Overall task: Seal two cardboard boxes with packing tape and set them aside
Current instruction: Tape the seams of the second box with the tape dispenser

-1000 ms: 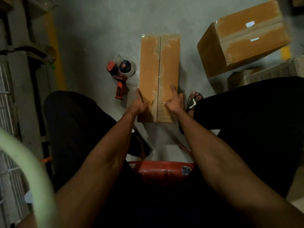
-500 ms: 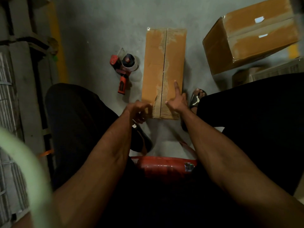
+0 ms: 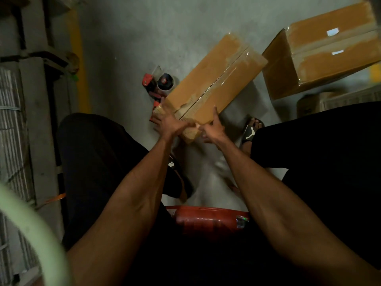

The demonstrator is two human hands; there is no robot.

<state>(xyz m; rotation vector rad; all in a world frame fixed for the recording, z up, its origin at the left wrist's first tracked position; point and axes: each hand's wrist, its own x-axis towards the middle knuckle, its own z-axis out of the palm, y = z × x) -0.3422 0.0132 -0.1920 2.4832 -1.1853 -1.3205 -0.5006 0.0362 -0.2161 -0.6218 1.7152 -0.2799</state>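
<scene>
You are swinging the narrow cardboard box, which a moment ago was lying square between your feet, up and toward the sealed box, your left hand and right hand gripping its near end, suggesting you are setting it aside.

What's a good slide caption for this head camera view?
Both hands, left hand and right hand, grip the near end of a long cardboard box beside a tape dispenser.
</scene>
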